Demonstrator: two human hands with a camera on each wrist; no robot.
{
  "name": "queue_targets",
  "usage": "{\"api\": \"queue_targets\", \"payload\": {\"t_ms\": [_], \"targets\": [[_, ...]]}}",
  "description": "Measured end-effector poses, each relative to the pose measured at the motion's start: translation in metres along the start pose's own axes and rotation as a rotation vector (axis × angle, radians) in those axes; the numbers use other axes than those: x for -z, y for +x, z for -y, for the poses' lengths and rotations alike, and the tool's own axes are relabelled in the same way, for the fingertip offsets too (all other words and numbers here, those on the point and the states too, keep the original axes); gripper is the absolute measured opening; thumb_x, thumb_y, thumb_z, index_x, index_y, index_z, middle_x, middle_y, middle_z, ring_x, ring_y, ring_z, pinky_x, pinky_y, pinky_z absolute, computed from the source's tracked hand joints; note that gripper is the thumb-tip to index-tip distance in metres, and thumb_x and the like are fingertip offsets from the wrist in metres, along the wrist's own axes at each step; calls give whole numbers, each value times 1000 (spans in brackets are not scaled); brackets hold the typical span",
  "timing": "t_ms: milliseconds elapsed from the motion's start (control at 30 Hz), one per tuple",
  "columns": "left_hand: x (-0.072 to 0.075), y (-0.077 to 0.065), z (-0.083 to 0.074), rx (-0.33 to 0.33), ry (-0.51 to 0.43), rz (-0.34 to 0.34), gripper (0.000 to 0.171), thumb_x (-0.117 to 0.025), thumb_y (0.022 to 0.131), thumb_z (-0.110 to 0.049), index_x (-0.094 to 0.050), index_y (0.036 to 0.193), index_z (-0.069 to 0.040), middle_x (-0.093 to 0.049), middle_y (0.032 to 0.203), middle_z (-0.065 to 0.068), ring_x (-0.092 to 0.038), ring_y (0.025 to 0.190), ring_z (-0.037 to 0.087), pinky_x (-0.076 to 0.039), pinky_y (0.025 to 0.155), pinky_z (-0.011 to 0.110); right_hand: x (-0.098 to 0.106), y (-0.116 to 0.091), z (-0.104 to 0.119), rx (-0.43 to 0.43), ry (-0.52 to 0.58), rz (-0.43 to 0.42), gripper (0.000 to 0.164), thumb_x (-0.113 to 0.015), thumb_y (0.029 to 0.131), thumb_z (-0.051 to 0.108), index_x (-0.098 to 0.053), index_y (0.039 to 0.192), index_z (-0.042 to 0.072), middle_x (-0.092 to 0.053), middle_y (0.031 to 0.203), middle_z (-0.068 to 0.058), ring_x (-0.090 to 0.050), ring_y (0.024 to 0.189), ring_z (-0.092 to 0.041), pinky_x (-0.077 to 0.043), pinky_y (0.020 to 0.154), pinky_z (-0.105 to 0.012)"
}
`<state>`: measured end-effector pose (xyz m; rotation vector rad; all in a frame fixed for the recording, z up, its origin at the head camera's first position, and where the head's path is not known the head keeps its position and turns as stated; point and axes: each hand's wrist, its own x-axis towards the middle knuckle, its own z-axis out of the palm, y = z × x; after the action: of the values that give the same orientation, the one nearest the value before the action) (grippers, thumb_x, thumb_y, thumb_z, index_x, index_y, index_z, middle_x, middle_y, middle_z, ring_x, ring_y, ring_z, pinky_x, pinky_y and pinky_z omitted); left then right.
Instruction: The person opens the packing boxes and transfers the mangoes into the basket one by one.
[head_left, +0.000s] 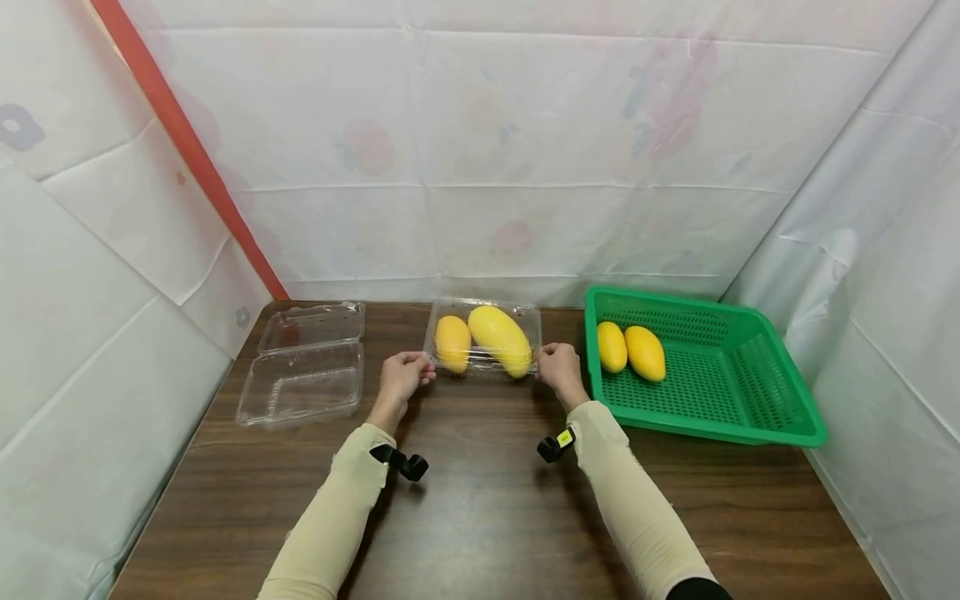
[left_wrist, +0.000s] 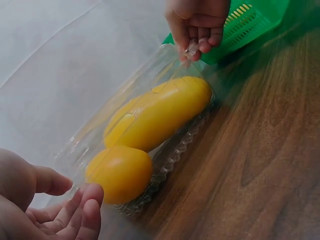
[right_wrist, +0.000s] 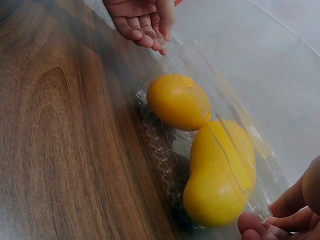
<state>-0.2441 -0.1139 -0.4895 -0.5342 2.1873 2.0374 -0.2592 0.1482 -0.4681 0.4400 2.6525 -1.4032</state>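
Observation:
A clear plastic clamshell box [head_left: 529, 323] stands at the back middle of the table, with yellow mangoes inside. A smaller mango [head_left: 453, 342] lies at the left, touching a larger, longer mango shape [head_left: 498, 335] at the right. My left hand [head_left: 402, 379] pinches the lid's near left corner between thumb and fingers. At the near right corner, my right hand [head_left: 561, 369] pinches the lid's edge. In the right wrist view the clear lid [right_wrist: 227, 112] lies over the fruit. Whether its edge is latched I cannot tell.
A second clear clamshell box [head_left: 302, 371] lies open at the left on the brown wooden table [head_left: 465, 500]. To the right, a green plastic basket [head_left: 720, 429] holds two mangoes [head_left: 645, 353]. White patterned sheeting [head_left: 487, 150] hangs behind and at both sides.

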Motion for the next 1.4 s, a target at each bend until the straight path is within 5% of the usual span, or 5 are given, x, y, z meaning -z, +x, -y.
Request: {"api": "queue_targets", "payload": {"t_ms": [367,700,1000,1400], "targets": [[1,-12,5,24,-60,-11,30,-53,97,-6,-55,123,9,-64,79,3,-63,62,6,-55,65,21,-2,-2,-6,42,14,14,31,-49,100,16,-63,123,0,-67,80,-14,-59,59,-15,-42,52,-23],[1,-22,13,18,-102,-27,28,-53,97,-4,-54,120,11,-65,84,8,-64,64,5,-56,69,23,-3,-12,-9,68,39,39,27,-49,99,12,-63,119,-1,-65,79,-16,-64,70,-28,-42,52,-23],[4,-35,16,-21,-134,-29,27,-52,98,-4,-52,119,12,-63,80,5,-63,63,5,-54,63,18,-2,-20,-9,104,65,27,23,-49,99,8,-64,115,-2,-63,77,-14,-60,63,-20,-46,54,-23],[9,-58,24,-17,-147,-2,23,-52,97,-1,-49,117,10,-63,82,4,-63,67,6,-55,69,24,-1,-40,-14,158,42,12,23,-50,100,8,-64,115,-2,-64,84,-19,-66,76,-35,-44,53,-24]]}}
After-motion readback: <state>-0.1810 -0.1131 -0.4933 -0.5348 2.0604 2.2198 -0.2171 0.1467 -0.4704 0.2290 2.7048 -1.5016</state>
